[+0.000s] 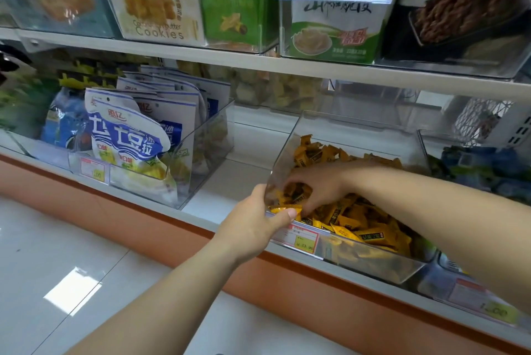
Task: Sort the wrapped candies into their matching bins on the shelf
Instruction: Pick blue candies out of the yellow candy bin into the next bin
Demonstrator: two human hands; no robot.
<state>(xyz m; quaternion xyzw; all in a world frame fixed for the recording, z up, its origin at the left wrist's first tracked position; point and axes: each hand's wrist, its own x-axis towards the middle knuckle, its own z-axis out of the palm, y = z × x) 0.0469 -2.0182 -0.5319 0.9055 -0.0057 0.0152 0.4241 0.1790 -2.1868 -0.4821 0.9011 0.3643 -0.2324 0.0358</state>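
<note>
A clear plastic bin on the lower shelf holds a heap of yellow wrapped candies with dark labels. My left hand grips the bin's front left corner, thumb hooked over the rim. My right hand is down inside the bin, fingers curled into the candies near that same corner. Whether those fingers hold a candy cannot be made out through the bin wall.
A clear bin of blue-and-white snack bags stands to the left, with a bare gap of shelf between. Blue wrapped items fill a bin on the right. Boxed snacks line the upper shelf. Price tags hang on the bin fronts.
</note>
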